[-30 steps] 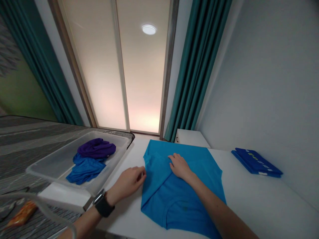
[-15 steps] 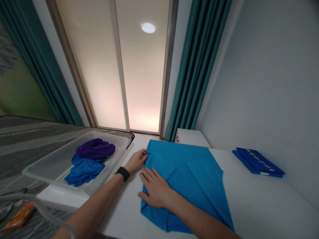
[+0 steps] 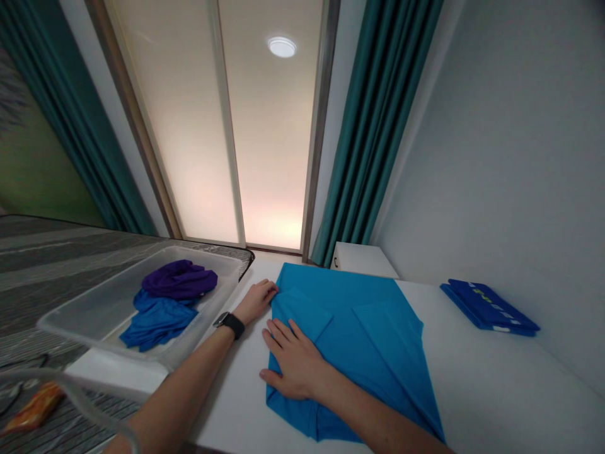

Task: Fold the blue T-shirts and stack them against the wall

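Our right grip [image 3: 293, 364] lies spread flat, fingers apart, pressed on a bright blue T-shirt [image 3: 363, 347] folded on the white counter [image 3: 486, 378]. Our left grip [image 3: 255, 301], its wrist wearing a black-strapped smartwatch [image 3: 230, 325], curls at the shirt's upper left edge, touching it; whether it pinches, we cannot tell. Just left of the counter, a clear plastic tub [image 3: 208, 255] holds a purple garment [image 3: 179, 280] atop a blue one [image 3: 158, 321]. A folded dark blue shirt [image 3: 489, 308] lies at the counter's right.
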Motion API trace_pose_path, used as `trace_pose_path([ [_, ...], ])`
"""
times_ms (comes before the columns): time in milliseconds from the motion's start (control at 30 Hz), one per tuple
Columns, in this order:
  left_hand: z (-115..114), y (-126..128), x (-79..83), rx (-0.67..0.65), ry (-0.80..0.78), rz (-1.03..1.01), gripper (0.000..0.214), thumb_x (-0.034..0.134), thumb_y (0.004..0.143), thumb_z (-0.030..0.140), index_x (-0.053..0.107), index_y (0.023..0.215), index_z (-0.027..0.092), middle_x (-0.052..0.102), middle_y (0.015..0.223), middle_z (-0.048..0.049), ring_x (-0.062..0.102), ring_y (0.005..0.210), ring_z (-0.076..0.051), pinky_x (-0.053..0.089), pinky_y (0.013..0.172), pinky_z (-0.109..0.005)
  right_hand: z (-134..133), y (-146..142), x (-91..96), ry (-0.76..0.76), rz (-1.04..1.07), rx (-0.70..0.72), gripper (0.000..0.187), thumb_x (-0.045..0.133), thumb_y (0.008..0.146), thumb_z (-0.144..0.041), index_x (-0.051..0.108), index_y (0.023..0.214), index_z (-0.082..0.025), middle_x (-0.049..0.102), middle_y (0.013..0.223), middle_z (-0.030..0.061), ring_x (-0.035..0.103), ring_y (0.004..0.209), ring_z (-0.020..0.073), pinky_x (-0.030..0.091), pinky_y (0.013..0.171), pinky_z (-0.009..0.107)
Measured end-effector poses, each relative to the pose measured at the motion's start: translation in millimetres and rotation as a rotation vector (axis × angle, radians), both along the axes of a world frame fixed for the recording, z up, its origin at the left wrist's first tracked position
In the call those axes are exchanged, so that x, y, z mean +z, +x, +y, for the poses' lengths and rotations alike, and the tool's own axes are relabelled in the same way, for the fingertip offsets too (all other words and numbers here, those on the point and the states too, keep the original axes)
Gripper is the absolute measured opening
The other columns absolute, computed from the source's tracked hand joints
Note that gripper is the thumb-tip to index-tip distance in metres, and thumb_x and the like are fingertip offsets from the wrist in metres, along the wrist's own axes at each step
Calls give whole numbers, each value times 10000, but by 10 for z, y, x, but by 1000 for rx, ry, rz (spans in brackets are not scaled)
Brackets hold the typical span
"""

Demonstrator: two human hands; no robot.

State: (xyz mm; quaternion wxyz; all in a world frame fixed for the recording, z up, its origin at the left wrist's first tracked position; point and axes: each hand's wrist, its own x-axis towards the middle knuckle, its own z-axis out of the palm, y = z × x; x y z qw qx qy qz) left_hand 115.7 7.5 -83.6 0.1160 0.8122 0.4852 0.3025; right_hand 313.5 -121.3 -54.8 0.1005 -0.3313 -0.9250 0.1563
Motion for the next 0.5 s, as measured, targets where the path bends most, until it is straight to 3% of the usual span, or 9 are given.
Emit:
trace_pose_path([
  [233, 24, -21, -31, 53, 27, -47, 191, 434, 897, 212, 624, 887, 200, 672, 887, -59, 626, 834, -208, 479, 765, -308, -134, 53, 25, -37, 11, -10, 715, 310, 974, -534, 202, 1531, -98, 108, 1607, 133, 56, 1483, 252, 32, 1202, 482],
  [500, -163, 66, 84, 70, 84, 52, 231, 484, 919, 332, 645, 1007, 192, 635, 944, -80, 585, 902, -236, 438, 846, -366, -162, 124, 6, -49, 15, -38, 739, 301, 973, -571, 163, 1543, -121, 108, 1611, 110, 67, 1484, 234, 42, 1207, 458],
])
